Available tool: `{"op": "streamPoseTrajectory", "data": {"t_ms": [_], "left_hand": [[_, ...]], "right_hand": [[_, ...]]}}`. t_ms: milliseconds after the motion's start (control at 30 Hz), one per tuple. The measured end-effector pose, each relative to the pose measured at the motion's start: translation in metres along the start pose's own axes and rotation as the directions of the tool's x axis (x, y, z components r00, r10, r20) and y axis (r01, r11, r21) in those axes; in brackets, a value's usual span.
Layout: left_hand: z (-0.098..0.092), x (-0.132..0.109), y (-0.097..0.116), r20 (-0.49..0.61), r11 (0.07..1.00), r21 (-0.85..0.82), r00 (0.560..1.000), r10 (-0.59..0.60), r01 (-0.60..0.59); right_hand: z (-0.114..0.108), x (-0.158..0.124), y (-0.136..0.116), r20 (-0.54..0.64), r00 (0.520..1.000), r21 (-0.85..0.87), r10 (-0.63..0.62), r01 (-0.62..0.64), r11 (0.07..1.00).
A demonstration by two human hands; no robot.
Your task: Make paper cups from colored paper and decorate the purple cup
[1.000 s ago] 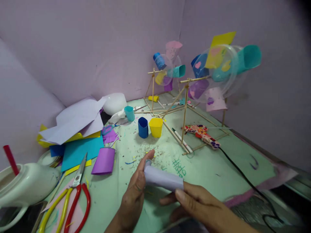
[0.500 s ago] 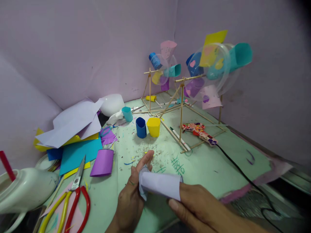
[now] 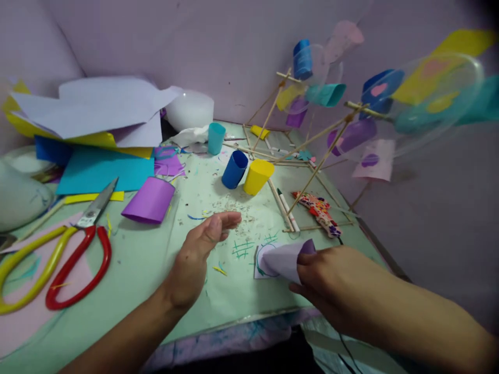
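Observation:
My right hand (image 3: 325, 270) grips a pale lavender paper tube (image 3: 286, 258) that looks purple inside. At the tube's far end is a small paper square (image 3: 260, 270) with a green circle drawn around the tube's end. Whether the square rests on the table cannot be made out. My left hand (image 3: 202, 246) hovers over the table with fingers stretched out and nothing in it. Beyond my hands stand a blue paper cup (image 3: 234, 170) and a yellow paper cup (image 3: 259, 177), side by side. A purple paper cup (image 3: 149, 200) lies to the left.
Red-and-yellow-handled scissors (image 3: 88, 221) lie at left, near stacked coloured paper (image 3: 107, 169). A teal cup (image 3: 216, 138) and a white bowl (image 3: 191, 111) stand farther back. At right are stick frames carrying paper-cup wheels (image 3: 351, 124), a marker (image 3: 287, 208) and a patterned glue gun (image 3: 317, 210).
The tube has moved right and away from my left hand, which touched its end before. My left hand is now apart from it. The view has also shifted.

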State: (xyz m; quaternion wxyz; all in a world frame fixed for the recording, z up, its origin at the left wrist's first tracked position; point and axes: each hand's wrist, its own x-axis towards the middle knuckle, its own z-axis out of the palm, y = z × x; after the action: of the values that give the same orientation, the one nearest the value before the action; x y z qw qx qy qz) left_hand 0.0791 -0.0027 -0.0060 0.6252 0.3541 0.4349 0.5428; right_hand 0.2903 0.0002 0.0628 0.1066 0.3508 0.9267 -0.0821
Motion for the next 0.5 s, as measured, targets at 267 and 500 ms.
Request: {"op": "streamPoseTrajectory", "data": {"t_ms": [267,500], "left_hand": [[-0.003,-0.001,0.000,-0.042,0.998,-0.062,0.998,-0.036,0.034],[-0.001,-0.003,-0.001,-0.044,0.993,-0.100,0.997,-0.068,0.064]], "right_hand": [[-0.014,0.020,0.005,0.127,0.991,0.097,-0.036,0.024,0.995],[-0.017,0.027,0.002,0.185,0.982,0.133,-0.039,0.015,0.991]]}}
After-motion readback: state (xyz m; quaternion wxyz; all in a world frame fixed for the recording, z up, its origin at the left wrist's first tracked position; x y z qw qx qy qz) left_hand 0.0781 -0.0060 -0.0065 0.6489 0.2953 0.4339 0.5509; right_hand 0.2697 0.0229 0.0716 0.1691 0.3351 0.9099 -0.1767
